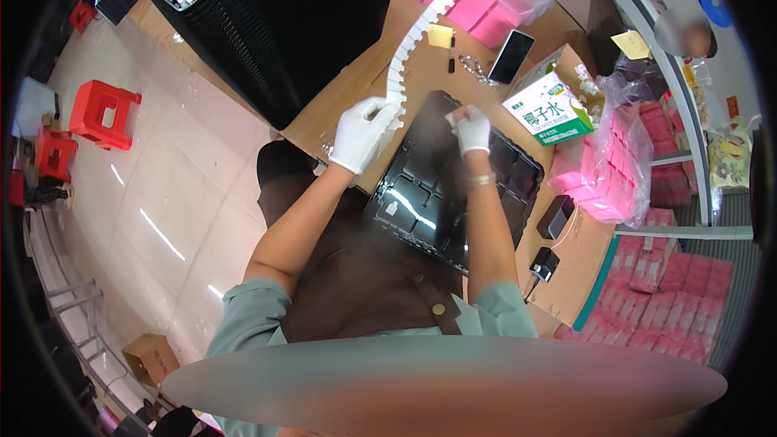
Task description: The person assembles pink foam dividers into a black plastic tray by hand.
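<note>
My left hand (362, 134), in a white glove, pinches the lower end of a long white strip (414, 36) with a notched edge. From there the strip curves up and away past the far edge of the picture. Over the black plastic tray (402, 209), my right hand (470, 129) has its gloved fingertips drawn together. Whatever may be between them is too small and blurred to make out. The tray is glossy, divided into shallow compartments, and lies slantwise on the table in front of me. A small pale patch shows on its near left part.
Tall stacked black trays (267, 40) rise at the far left. A phone (511, 57), yellow notes (440, 36) and a green-white carton (550, 105) lie beyond the tray. Pink bundles (595, 170) in clear plastic stand right, near a black adapter (545, 264). Red stools (105, 113) stand on the floor.
</note>
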Demonstrator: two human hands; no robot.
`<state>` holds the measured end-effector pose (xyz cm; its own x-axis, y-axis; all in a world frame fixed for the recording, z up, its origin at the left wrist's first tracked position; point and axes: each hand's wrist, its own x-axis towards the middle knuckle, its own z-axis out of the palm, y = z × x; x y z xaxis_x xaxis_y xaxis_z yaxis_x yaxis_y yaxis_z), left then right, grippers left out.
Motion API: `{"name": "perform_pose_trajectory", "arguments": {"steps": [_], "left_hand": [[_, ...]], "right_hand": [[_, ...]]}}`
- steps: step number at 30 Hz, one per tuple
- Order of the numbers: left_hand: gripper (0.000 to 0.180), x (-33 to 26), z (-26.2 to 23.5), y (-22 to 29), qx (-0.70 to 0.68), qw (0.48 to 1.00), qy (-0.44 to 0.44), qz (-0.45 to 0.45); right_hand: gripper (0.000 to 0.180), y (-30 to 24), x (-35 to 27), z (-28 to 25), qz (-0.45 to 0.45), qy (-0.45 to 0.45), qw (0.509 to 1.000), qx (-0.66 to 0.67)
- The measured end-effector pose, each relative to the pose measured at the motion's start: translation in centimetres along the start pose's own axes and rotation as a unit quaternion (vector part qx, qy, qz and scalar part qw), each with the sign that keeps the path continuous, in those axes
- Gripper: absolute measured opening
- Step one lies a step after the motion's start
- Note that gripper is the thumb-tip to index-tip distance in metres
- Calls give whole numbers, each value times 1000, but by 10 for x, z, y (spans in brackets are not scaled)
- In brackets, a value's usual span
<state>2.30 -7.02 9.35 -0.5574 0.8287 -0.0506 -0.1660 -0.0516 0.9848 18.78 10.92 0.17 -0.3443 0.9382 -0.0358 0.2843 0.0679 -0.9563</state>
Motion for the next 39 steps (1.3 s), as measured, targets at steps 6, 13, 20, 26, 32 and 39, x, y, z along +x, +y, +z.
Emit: {"name": "perform_pose_trajectory", "arguments": {"steps": [6,13,20,26,32,39], "left_hand": [[17,10,-1,-2,-49,999,-1,-20],[17,9,-5,-10,6,1000,11,5],[21,8,-5,-15,6,1000,18,22],[26,9,-7,-1,138,990,4,15],[30,7,-27,-26,375,911,117,122],[17,-23,-17,-37,286,938,76,180]], "right_hand": [[18,-30,-129,16,191,-223,955,-31],[11,-13,-184,34,-10,-252,941,-225],[10,-22,-184,45,44,-177,955,-232],[6,16,-178,42,-31,-179,959,-219],[12,-56,-112,-22,46,-10,998,39],[16,-74,-108,-32,107,-201,968,-109]]}}
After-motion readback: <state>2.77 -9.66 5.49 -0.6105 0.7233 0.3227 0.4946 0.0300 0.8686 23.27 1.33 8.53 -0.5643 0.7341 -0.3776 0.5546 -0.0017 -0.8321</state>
